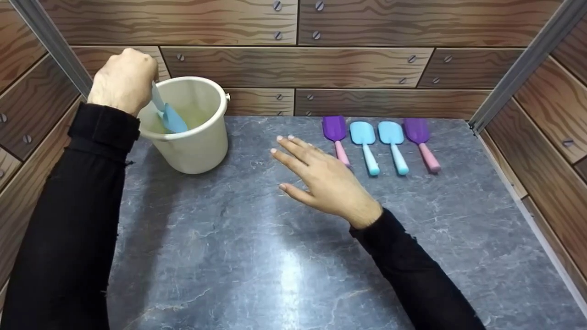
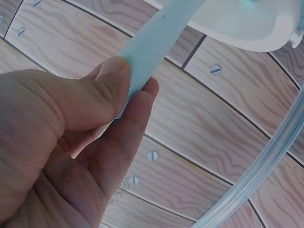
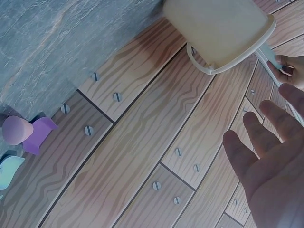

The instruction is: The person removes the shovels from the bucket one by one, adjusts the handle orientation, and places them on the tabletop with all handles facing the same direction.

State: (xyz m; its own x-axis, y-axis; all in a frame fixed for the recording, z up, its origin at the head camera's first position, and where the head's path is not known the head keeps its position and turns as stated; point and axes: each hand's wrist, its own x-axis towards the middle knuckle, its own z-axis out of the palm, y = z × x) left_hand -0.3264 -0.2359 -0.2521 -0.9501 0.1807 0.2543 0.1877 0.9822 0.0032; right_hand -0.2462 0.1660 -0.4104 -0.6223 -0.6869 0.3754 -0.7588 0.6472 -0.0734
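Note:
My left hand is up at the bucket's left rim and pinches the handle of a light blue toy shovel. The shovel slants down, its blade inside the mouth of the white bucket. In the left wrist view, thumb and fingers press on the pale handle near its end. My right hand hovers palm down over the table, fingers straight and spread, holding nothing. Nearest to it is a purple shovel with a pink handle. What lies at the bucket's bottom is hard to make out.
Beside that purple shovel lie two light blue shovels, a left one and a right one, then another purple shovel. They rest on a grey marbled table. Wood-patterned walls with metal corner posts enclose it.

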